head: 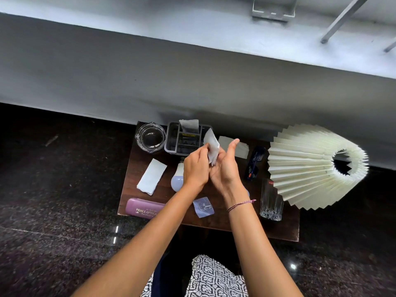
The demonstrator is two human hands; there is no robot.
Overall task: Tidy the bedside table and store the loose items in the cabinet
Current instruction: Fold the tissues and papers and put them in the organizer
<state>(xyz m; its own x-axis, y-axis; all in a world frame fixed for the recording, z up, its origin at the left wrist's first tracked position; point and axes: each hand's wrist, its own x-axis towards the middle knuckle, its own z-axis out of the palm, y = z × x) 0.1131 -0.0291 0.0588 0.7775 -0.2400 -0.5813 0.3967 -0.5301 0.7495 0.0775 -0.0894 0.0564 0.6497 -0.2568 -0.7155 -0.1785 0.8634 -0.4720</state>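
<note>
- Our left hand [196, 168] pinches a white tissue [212, 145] in curled fingers; our right hand [226, 166] lies open against it, thumb up.
- The tissue is held just right of the grey organiser [171, 137], above the bedside table [131, 168].

Lamp shade [304, 168]: cream, pleated, fanned wide around a dark central opening, at the right.
Floor [53, 211]: dark speckled stone, glossy.
Wall [150, 82]: plain grey.
Ledge [192, 28]: pale, above the wall.
Bracket [273, 13]: metal, on the ledge.
Rods [342, 20]: 2 slanted metal bars, top right.
</note>
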